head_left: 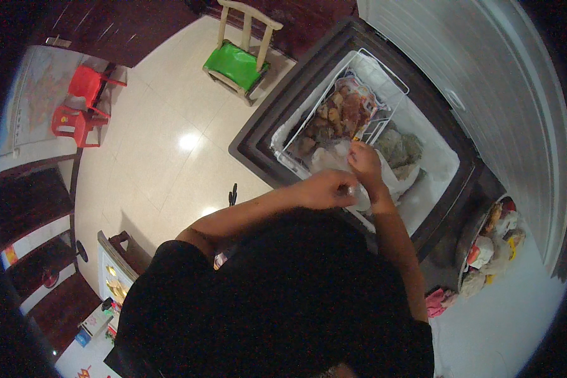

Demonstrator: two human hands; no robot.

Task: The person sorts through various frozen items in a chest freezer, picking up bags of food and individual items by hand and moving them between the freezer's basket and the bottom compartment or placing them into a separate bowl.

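Left hand [326,189] fingertips hidden behind clear plastic bag [346,160]; bag contents indistinct.

Probably a home, open chest freezer [435,157] (frosted inside), tiled floor [164,151], wooden chair [240,53]

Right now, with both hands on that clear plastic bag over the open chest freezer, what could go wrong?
1. The clear plastic bag is pinched by the left hand and right hand over the white wire basket; thin plastic might snag on the wire and tear.
2. It may slip and drop among the frosted packets below.
3. The freezer lid stands open, so cold is probably escaping.
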